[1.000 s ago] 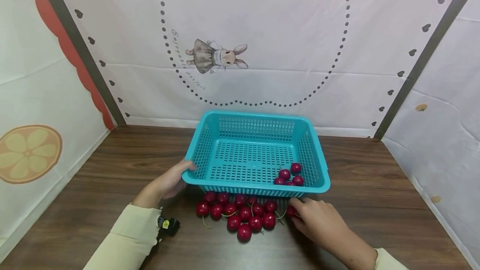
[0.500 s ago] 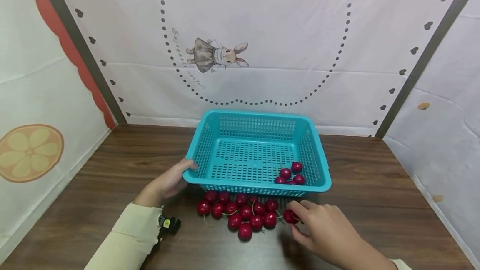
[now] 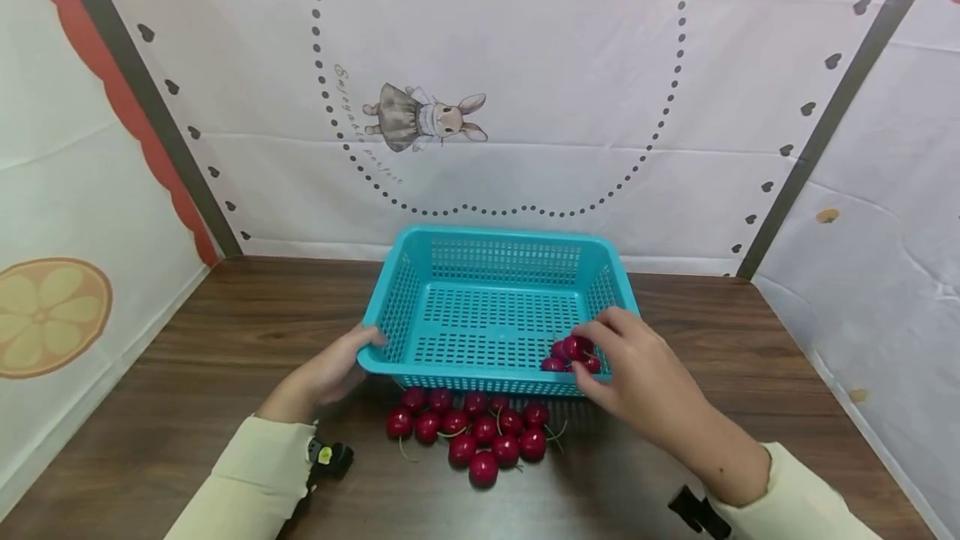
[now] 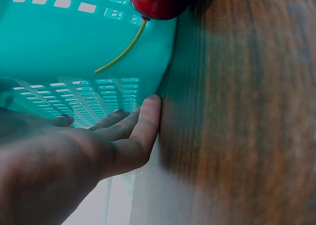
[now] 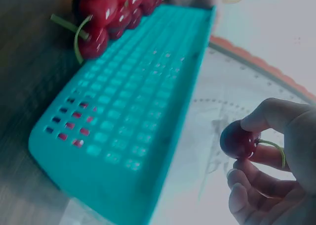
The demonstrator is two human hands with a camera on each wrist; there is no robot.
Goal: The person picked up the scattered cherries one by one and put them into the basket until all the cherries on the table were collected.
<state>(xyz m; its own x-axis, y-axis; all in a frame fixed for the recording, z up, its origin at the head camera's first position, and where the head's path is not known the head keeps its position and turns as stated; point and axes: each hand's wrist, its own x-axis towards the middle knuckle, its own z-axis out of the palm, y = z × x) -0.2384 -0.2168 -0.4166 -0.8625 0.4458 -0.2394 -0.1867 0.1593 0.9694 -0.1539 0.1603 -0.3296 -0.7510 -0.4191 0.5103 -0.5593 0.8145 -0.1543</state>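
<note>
A turquoise perforated plastic basket (image 3: 491, 307) stands on the wooden table. My left hand (image 3: 333, 369) holds its front left corner, thumb over the rim and fingers along the outer side wall (image 4: 74, 47). Above the basket's front right corner, my right hand (image 3: 637, 373) pinches a dark red cherry (image 5: 238, 140) with a green stem between thumb and fingertips. Several cherries (image 3: 553, 364) lie inside below that hand, partly hidden by it. In front of the basket, a cluster of several cherries (image 3: 483, 429) rests on the table, some with stems.
The brown wooden table (image 3: 750, 373) spreads to both sides of the basket. Behind it rises a white printed cloth (image 3: 555, 65), and similar cloth walls flank the table. Dark straps with small devices sit at both wrists.
My right hand has lifted a cherry from the right end of the cluster and carried it up over the basket's front rim. The left hand stays at its corner.
</note>
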